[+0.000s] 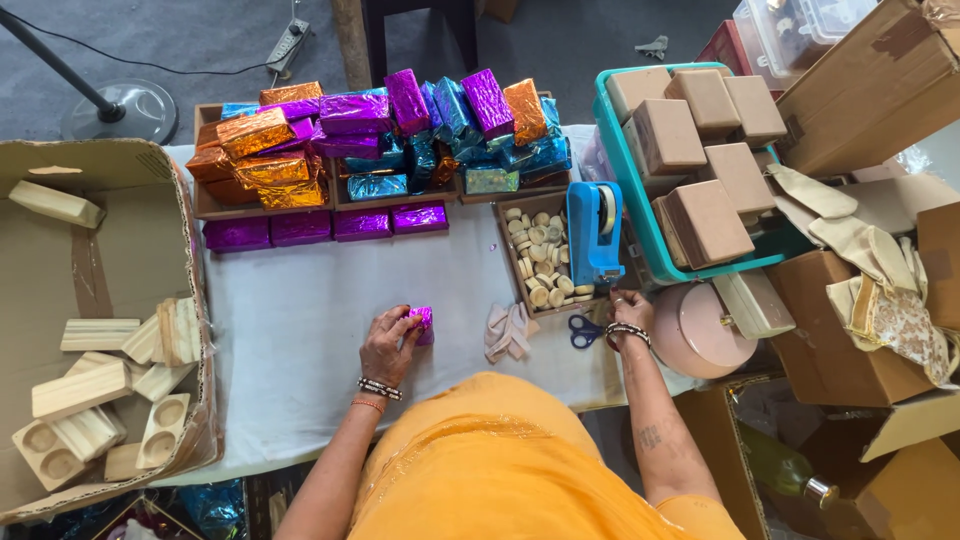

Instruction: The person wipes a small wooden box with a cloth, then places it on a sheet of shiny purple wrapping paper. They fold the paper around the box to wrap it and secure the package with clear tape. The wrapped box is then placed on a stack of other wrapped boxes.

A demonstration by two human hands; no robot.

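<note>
At frame centre your left hand (388, 345) rests on a small wrapped block (422, 322) on the table (300, 320), your right hand (630, 310) reaches the tape dispenser (595, 232) right of centre, wrapped boxes (370, 140) pile above, and an open carton (100, 320) sits at left.

Purple foil piece (422, 322) mostly covered by the left hand (388, 345), shape unclear. Right hand (628, 310) fingertips hidden behind the blue tape dispenser (595, 232) and tray edge, grip probably unreadable. Cardboard box (100, 230) at left cut off by the frame. Bottle (790, 475) near right half hidden under a box flap.
</note>
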